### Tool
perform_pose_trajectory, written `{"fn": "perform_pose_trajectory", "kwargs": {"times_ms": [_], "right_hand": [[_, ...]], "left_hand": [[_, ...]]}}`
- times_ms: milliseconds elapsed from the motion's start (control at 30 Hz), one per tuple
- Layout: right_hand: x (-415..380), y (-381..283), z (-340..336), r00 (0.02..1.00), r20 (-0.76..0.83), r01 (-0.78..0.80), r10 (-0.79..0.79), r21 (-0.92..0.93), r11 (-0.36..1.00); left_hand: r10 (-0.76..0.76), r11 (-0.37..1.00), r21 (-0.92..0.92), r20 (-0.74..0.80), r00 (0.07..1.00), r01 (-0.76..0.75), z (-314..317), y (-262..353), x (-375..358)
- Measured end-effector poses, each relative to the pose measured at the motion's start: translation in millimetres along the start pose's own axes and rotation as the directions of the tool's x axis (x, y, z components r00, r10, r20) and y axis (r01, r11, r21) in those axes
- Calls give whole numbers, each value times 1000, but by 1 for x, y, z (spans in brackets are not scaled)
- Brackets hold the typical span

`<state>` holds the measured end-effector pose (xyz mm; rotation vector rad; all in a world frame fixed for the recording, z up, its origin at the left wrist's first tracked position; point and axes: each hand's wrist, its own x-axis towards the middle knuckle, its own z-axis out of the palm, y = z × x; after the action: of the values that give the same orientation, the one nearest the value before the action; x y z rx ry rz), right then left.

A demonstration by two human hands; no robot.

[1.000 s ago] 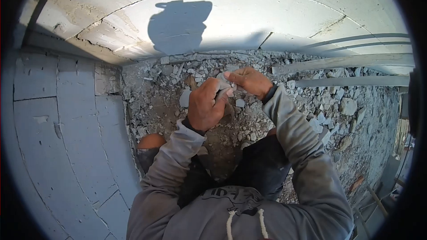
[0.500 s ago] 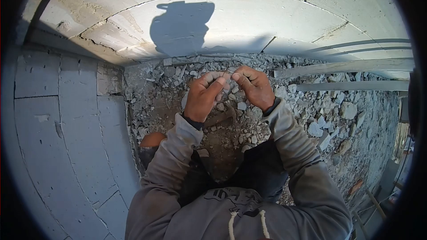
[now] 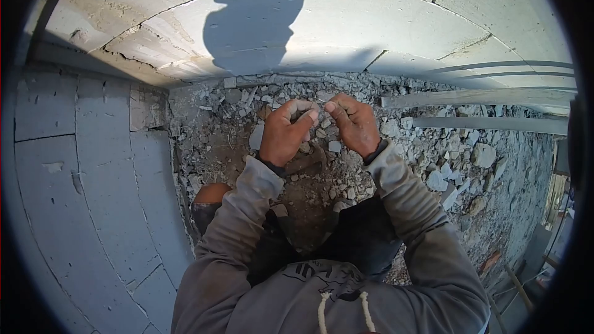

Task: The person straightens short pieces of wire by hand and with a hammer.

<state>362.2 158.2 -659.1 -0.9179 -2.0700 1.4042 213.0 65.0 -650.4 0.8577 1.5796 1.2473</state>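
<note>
My left hand [image 3: 286,133] and my right hand [image 3: 354,125] are held close together in front of me, above the rubble. Thumb and fingers of each are pinched together. Between the fingertips shows a small, thin, pale sliver [image 3: 320,101], like a nail or a bit of wire; its kind is too small to make out. It appears to run from the right fingertips toward the left ones. Below the hands, a dusty brown, elongated object [image 3: 307,162] lies among the stones, partly covered by my left wrist.
Broken stones [image 3: 437,180] and grit cover the ground. A pale block wall [image 3: 365,21] stands ahead, with a head shadow on it. Another block wall [image 3: 105,185] rises at the left. Two long pale bars [image 3: 489,125] reach in from the right. My knees are bent beneath me.
The hands stay nearly in place, both still pinched, with the fingertips slightly farther apart. The view has shifted a little, and the head shadow has moved slightly up the wall.
</note>
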Motion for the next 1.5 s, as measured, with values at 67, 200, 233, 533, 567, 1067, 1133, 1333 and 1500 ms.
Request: {"fn": "perform_pose_trajectory", "kwargs": {"times_ms": [67, 200, 233, 533, 567, 1067, 1133, 1333, 1500], "right_hand": [[3, 7, 0, 998, -28, 52, -52, 22, 998], [5, 10, 2, 990, -72, 127, -125, 20, 992], [5, 11, 3, 990, -69, 126, -124, 20, 992], [4, 12, 3, 996, -49, 71, -74, -50, 996], [5, 12, 2, 994, -74, 82, -84, -31, 996], [6, 16, -2, 999, -44, -6, 14, 190, 982], [6, 15, 1, 999, -51, 29, -20, 193, 981], [7, 8, 4, 996, -45, 78, -72, 166, 983], [5, 0, -6, 978, 13, 211, -211, -50, 976]], "left_hand": [[-116, 971, -197, 95, 989, 133, -4, 6, 0], [-65, 989, -129, 51, 997, 71, -1, -5, 4], [44, 993, 111, -64, 997, -37, 1, -8, 4], [189, 931, 349, -197, 962, -111, 5, -8, 4], [198, 946, 292, -173, 965, -142, 4, -10, 5], [-215, 923, -311, 78, 973, 229, -6, -11, 6], [-226, 922, -300, 101, 969, 246, -5, -8, 5], [-146, 982, -101, 136, 980, 160, 1, -11, 5], [-193, 981, -28, -20, 981, 192, 2, -20, 8]]}}
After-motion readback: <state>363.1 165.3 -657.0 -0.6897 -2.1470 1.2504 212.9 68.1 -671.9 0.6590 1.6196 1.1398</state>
